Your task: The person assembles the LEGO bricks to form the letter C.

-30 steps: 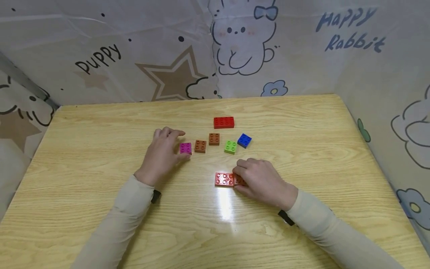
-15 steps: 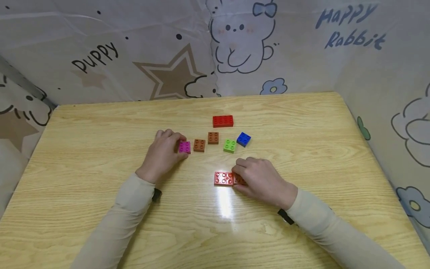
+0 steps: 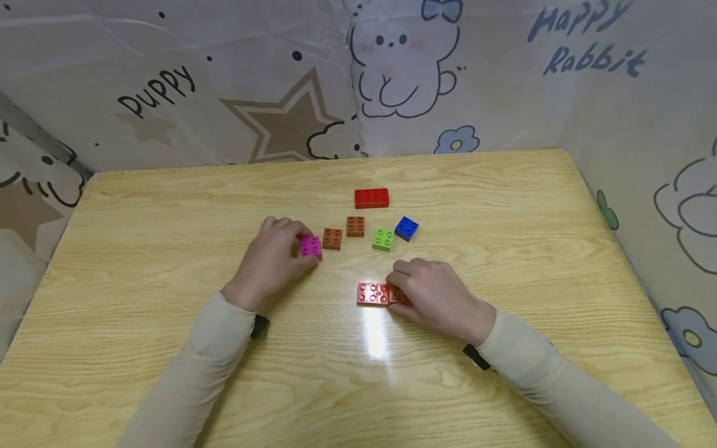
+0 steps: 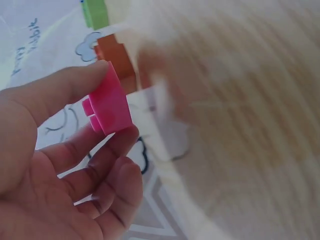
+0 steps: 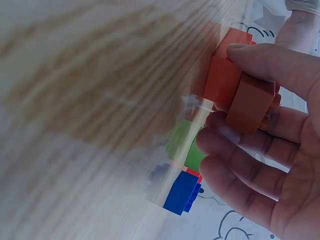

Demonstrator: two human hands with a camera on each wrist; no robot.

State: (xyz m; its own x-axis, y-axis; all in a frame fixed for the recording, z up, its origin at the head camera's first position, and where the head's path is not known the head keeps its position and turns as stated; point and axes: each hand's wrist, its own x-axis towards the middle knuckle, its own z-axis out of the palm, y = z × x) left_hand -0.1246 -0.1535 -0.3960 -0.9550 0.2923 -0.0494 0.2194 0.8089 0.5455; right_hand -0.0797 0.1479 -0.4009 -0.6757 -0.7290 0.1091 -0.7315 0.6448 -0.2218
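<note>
My left hand (image 3: 274, 255) pinches a small magenta building brick (image 3: 311, 247) between thumb and fingertips. In the left wrist view that magenta brick (image 4: 111, 102) has its studs turned toward the palm. At the front, my right hand (image 3: 439, 298) grips a square reddish-brown brick (image 5: 248, 105), whose end sits flush against a longer red brick (image 3: 372, 294). The right thumb reaches over the seam between the two in the right wrist view. Most of the reddish-brown brick is hidden under the hand in the head view.
Just right of the magenta brick lie two brown bricks, a nearer one (image 3: 333, 239) and a farther one (image 3: 355, 226). A lime green brick (image 3: 383, 239) and a turned blue brick (image 3: 406, 228) lie beyond the right hand. Another long red brick (image 3: 372, 198) lies farthest back.
My left thumb and fingers have closed onto the magenta brick, which has then shifted slightly right, toward the brown brick. The right hand stays on its bricks.
</note>
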